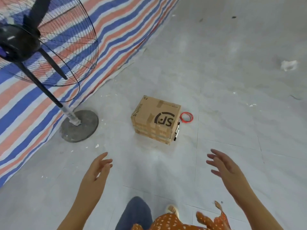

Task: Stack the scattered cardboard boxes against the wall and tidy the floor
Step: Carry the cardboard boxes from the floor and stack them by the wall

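Head view, looking down at a pale grey tiled floor (216, 80).

Near centre, a little toward 12 o'clock of the hands: a cardboard box (155, 119) printed with a black "SF" logo, standing on the floor, with tape patches on its top face. Appears to sit on one or more further flat cardboard layers beneath; how many, cannot tell. Well apart from both hands.

Just beside the box at its 3 o'clock: a coil of red wire or bands (186, 117), lying flat on the tiles. Against the box's right side wall, toward 4 o'clock: two black-and-white markers (177, 131), touching or nearly touching the cardboard.

At 9 o'clock of the box: round grey base (79, 126) of a black standing fan (41, 40), pole leaning up toward 10 o'clock, cage and blades filling the upper left corner.

Behind the fan, from 9 to 12 o'clock: striped tarpaulin (116, 39) in blue, orange-pink and white, its lower edge meeting the floor.

At 2 o'clock, far off: a crumpled white scrap (288, 65). Small dark specks and white flecks scattered over the tiles.

At 7 o'clock: left hand (98, 170), fingers straight and relaxed, holding nothing, raised above the floor.

At 5 o'clock: right hand (224, 166), fingers spread and loose, likewise empty.

At 6 o'clock: orange dotted garment (167, 221), a dark trouser leg (136, 211).
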The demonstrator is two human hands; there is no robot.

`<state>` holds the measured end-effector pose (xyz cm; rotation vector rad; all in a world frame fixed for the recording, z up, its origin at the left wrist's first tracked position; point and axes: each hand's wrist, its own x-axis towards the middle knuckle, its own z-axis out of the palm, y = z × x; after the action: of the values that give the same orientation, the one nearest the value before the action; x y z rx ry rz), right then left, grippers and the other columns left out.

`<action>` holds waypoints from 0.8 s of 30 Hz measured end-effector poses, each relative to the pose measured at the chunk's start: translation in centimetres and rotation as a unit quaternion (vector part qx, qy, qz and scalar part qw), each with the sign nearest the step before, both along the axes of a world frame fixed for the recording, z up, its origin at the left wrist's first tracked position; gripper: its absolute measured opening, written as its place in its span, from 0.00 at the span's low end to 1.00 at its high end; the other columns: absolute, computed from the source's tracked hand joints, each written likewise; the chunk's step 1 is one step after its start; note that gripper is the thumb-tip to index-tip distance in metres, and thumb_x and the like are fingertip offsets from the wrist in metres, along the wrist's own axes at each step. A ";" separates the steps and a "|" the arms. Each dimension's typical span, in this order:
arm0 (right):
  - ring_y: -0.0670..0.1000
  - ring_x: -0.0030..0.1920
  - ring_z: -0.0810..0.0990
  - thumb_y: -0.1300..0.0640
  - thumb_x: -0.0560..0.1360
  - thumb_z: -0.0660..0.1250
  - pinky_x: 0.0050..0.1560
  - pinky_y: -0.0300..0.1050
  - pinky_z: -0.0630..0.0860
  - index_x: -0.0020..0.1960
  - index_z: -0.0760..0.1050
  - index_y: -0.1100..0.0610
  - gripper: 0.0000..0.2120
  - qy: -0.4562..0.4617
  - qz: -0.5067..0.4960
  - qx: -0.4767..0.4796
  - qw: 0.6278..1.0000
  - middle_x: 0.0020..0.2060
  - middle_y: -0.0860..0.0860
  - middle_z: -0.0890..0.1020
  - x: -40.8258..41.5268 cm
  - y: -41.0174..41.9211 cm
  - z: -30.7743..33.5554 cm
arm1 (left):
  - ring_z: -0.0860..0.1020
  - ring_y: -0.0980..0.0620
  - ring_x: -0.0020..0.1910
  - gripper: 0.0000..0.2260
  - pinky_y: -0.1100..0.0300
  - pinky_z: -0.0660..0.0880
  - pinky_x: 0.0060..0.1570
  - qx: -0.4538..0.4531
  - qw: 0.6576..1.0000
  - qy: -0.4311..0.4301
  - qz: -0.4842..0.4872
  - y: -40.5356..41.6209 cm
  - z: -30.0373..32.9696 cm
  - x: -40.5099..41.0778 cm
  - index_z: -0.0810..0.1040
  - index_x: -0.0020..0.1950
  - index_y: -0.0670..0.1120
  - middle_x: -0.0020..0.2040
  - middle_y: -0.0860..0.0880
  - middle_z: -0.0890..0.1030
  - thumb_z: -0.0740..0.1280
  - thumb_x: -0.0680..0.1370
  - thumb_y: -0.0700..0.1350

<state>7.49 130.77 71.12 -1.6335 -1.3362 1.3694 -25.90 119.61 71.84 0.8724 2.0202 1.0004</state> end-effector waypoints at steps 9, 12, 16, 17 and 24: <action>0.46 0.54 0.80 0.56 0.81 0.58 0.55 0.47 0.75 0.62 0.73 0.49 0.11 0.005 -0.059 -0.063 0.996 0.55 0.44 0.80 -3.6 11.5 -3.8 | 0.75 0.48 0.60 0.21 0.46 0.69 0.66 -0.056 0.998 -0.024 -0.029 15.6 -2.7 -4.4 0.67 0.64 0.58 0.59 0.51 0.76 0.55 0.71 0.59; 0.47 0.55 0.80 0.56 0.81 0.58 0.54 0.47 0.75 0.62 0.73 0.50 0.12 0.001 -0.107 -0.069 0.992 0.55 0.45 0.80 -5.7 16.9 -5.9 | 0.75 0.46 0.61 0.15 0.46 0.69 0.66 -0.084 0.995 -0.033 -0.047 22.8 -4.8 -8.2 0.67 0.64 0.56 0.61 0.49 0.75 0.55 0.78 0.54; 0.51 0.55 0.80 0.56 0.81 0.57 0.56 0.51 0.75 0.64 0.72 0.53 0.13 0.011 -0.194 -0.124 0.973 0.57 0.51 0.79 -9.7 23.6 -8.4 | 0.75 0.46 0.61 0.11 0.44 0.68 0.67 -0.139 0.986 -0.029 -0.088 33.0 -6.6 -14.2 0.69 0.63 0.56 0.59 0.49 0.77 0.58 0.81 0.48; 0.52 0.55 0.79 0.56 0.81 0.57 0.56 0.52 0.75 0.65 0.71 0.54 0.13 0.006 -0.205 -0.146 0.968 0.58 0.53 0.79 -10.8 25.0 -9.1 | 0.75 0.47 0.61 0.10 0.45 0.69 0.66 -0.153 0.983 -0.027 -0.101 35.4 -7.2 -15.7 0.70 0.62 0.56 0.58 0.49 0.78 0.58 0.81 0.47; 0.54 0.56 0.78 0.56 0.82 0.55 0.60 0.52 0.74 0.66 0.70 0.57 0.14 -0.013 -0.217 -0.248 0.944 0.60 0.55 0.77 -15.7 34.4 -15.6 | 0.75 0.46 0.58 0.14 0.49 0.71 0.61 -0.262 0.957 -0.086 -0.090 48.8 -15.2 -20.2 0.70 0.67 0.46 0.59 0.43 0.77 0.59 0.82 0.44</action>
<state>-8.24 165.20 55.51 -2.1207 -0.5967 1.4743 -46.08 168.45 56.63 0.6374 1.8833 0.3884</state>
